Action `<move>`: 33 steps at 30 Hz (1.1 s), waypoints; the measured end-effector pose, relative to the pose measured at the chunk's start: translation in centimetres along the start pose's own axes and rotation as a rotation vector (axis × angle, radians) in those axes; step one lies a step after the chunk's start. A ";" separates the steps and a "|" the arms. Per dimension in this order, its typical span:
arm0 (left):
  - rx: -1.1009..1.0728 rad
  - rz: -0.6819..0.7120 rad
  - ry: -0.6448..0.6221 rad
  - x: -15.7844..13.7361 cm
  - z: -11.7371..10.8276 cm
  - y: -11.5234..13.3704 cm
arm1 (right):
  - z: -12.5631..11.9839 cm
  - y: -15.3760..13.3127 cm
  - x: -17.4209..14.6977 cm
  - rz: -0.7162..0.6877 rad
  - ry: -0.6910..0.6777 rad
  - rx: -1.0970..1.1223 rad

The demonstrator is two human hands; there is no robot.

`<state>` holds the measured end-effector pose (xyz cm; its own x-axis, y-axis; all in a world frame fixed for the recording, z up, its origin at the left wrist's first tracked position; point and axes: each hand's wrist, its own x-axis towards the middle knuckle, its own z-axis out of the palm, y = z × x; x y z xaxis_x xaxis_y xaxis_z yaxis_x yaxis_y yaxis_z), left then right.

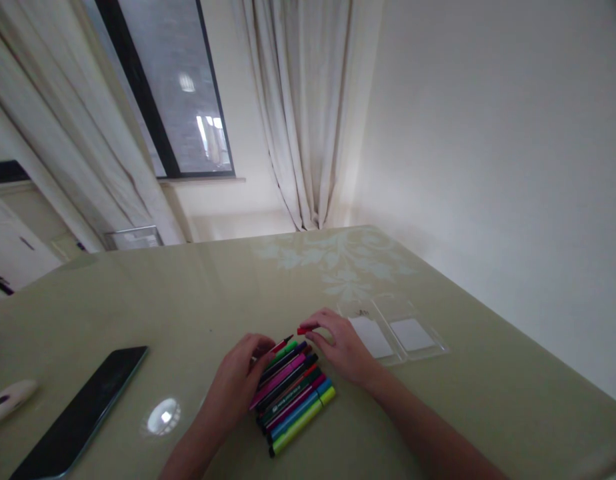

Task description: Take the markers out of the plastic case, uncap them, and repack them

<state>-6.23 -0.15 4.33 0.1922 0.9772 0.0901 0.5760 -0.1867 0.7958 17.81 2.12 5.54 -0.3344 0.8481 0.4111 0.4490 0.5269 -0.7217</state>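
Note:
My left hand [245, 367] is closed on a red marker [282, 345], its bare tip pointing up and to the right. Just right of that tip, my right hand [333, 340] pinches a small red cap [303, 330], apart from the marker. Below and between the hands lies a slanting row of several capped markers, among them a yellow-green marker [304, 423] at the near end, a blue marker [301, 410] and a pink marker [281, 380]. My left fingers partly cover the far end of the row.
An open clear plastic case [403, 357] with white cards lies beyond my right hand. At the left are a dark phone-like slab [83, 413] and a white oval object [11, 402]. The table [198, 300] meets a wall on the right; a curtain [303, 120] hangs behind.

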 end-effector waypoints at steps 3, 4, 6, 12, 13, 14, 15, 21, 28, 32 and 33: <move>-0.018 0.016 0.004 0.0 0.0 0.4 | 0.0 -0.4 0.0 0.000 0.002 0.044; -0.019 0.019 0.004 0.0 0.0 0.5 | 0.1 -0.4 0.0 -0.003 0.003 0.057; -0.024 0.030 0.004 0.0 0.0 0.6 | 0.1 -0.5 0.0 -0.011 0.003 0.085; -0.063 0.049 -0.024 -0.2 0.0 0.7 | 0.2 -0.8 -0.2 -0.018 0.034 0.122; -0.064 0.043 -0.016 -0.2 0.0 0.7 | 0.1 -0.8 -0.2 -0.016 0.047 0.123; -0.065 0.035 -0.005 -0.2 0.0 0.7 | 0.1 -0.7 -0.2 -0.015 0.055 0.125; -0.065 0.026 0.003 -0.2 -0.1 0.7 | 0.0 -0.7 -0.1 -0.015 0.059 0.127; -0.085 0.059 -0.001 -0.1 0.2 0.5 | -0.2 -0.6 0.0 -0.022 0.042 0.177; -0.109 0.142 0.035 -0.4 0.6 1.4 | -0.1 -0.8 0.0 0.081 0.010 0.318; -0.136 0.141 0.089 -0.6 1.0 1.9 | 0.3 -0.4 -0.2 0.195 0.033 0.431; -0.140 0.135 0.100 -0.7 1.1 1.9 | 0.4 -0.3 -0.2 0.205 0.036 0.428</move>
<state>-4.36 -1.29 5.11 0.1763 0.9507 0.2551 0.4331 -0.3076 0.8472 17.38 1.74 5.47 -0.2427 0.9373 0.2501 0.1187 0.2845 -0.9513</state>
